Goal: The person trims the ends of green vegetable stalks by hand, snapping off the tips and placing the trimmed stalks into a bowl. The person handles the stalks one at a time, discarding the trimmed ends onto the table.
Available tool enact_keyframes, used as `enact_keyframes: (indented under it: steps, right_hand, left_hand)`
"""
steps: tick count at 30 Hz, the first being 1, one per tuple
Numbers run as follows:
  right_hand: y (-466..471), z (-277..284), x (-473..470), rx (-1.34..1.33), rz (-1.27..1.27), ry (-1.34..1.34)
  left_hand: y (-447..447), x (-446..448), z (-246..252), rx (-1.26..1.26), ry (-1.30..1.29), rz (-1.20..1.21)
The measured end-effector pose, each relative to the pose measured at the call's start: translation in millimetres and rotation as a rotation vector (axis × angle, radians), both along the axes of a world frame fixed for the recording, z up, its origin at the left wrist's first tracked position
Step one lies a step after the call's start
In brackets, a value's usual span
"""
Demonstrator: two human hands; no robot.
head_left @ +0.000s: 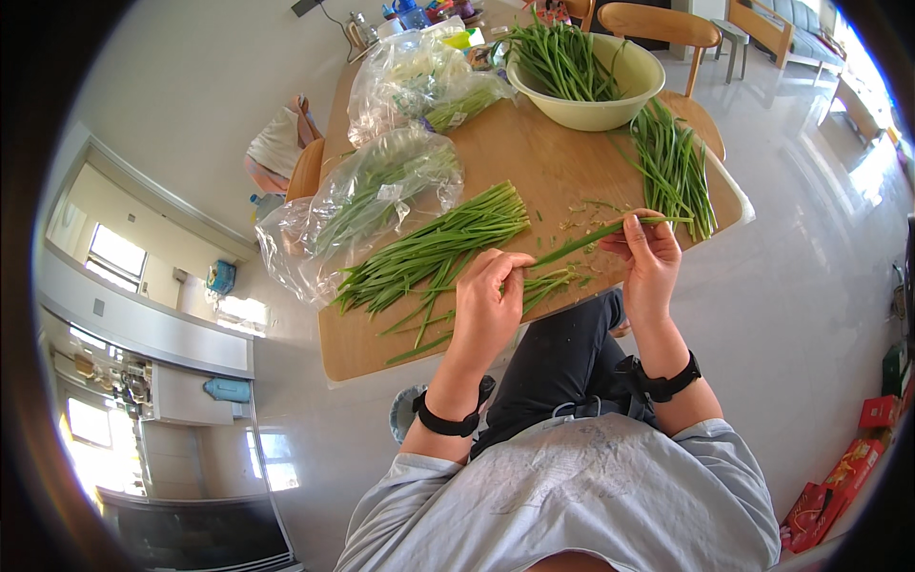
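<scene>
Between my two hands a garlic chive stalk (580, 243) is held out above the table's near edge. My left hand (493, 286) pinches its leafy end; my right hand (649, 247) grips the other end between thumb and fingers. Left of the stalk lies a thick pile of garlic chives (443, 247) on the wooden table (550, 161). A few loose chives (547, 289) rest below the stalk, partly hidden by my left hand. Small trimmings (590, 214) are scattered near my right hand. Another chive bunch (672, 168) lies along the table's right edge.
A cream plastic basin (593, 114) holding chives stands at the far right. Clear plastic bags (286, 247) with greens fill the table's left side. Wooden chairs (661, 27) stand beyond the table. A bin (406, 415) sits on the floor near my left forearm.
</scene>
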State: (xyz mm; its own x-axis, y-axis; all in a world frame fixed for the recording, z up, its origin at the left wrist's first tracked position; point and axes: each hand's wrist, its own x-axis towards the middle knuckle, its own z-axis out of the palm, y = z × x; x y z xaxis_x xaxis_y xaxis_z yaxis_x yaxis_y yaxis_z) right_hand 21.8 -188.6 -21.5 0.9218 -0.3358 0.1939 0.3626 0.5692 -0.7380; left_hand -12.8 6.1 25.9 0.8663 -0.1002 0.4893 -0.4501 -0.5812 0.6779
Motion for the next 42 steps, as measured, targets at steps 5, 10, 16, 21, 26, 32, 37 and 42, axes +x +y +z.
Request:
enact_keyframes:
  steps: [5,10,16,21,26,32,37,42]
  right_hand:
    - [3.3,0.5,-1.9,-0.036,-0.027,0.018]
    - [0.6,0.1,0.0,0.012,-0.039,0.02]
    - [0.0,-1.3,0.5,0.068,-0.043,0.026]
    - [0.9,-1.2,1.1,0.104,-0.034,0.014]
    - [4.3,-1.5,-0.7,0.109,-0.03,0.028]
    - [3.2,-2.8,-0.4,0.111,-0.02,0.021]
    - [4.4,-4.8,-0.3,0.102,-0.025,0.026]
    - [6.8,-4.7,-1.3,0.103,-0.021,0.011]
  left_hand:
    - [7.3,5.7,-5.4,0.035,-0.018,0.04]
    - [4.9,13.6,-12.2,-0.144,0.035,0.122]
    - [6.1,17.9,-14.9,0.099,-0.155,0.044]
    - [-4.4,8.0,-17.3,0.182,-0.117,0.063]
    - [-10.9,9.2,-21.0,0.2,-0.094,0.112]
    - [-7.1,9.3,-21.8,0.184,-0.126,0.106]
    - [-6.8,8.6,-19.4,0.146,-0.132,0.092]
    - [1.1,9.9,-19.4,0.224,-0.158,0.095]
